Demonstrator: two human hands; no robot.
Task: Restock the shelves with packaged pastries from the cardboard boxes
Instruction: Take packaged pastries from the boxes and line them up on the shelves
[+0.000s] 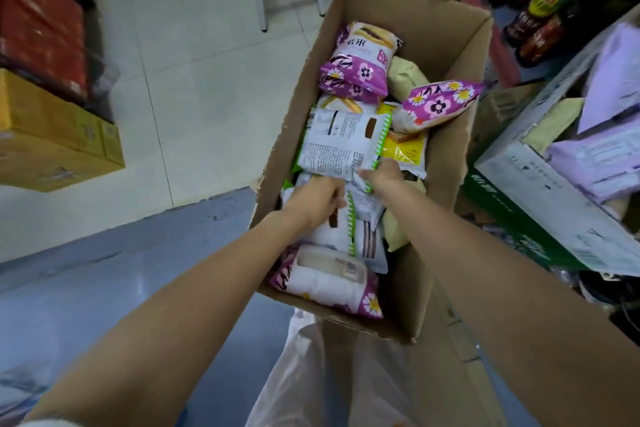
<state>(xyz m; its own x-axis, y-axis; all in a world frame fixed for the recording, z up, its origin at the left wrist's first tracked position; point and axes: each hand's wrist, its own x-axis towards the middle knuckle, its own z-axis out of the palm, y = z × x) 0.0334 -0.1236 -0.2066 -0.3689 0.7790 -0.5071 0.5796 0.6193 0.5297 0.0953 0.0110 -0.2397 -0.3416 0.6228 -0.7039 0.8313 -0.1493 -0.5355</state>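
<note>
Plenty left to shelve: the cardboard box point(429, 28) is crowded with packaged pastries, purple-flowered packs point(356, 69) at the far end. Both arms reach down into it. The right hand point(382, 175) pinches the white green-edged pack point(341, 146) by its corner; the left hand point(317, 201) curls around another white pack point(341, 232) beneath.

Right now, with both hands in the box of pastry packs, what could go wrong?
1. The right hand pinches only a corner of the green-edged pack, so that grip may slip as it lifts.
2. A purple flowered pack leans on the cardboard box wall and could tip out if jostled.
3. The left hand digging among stacked packs may crush soft pastries.
</note>
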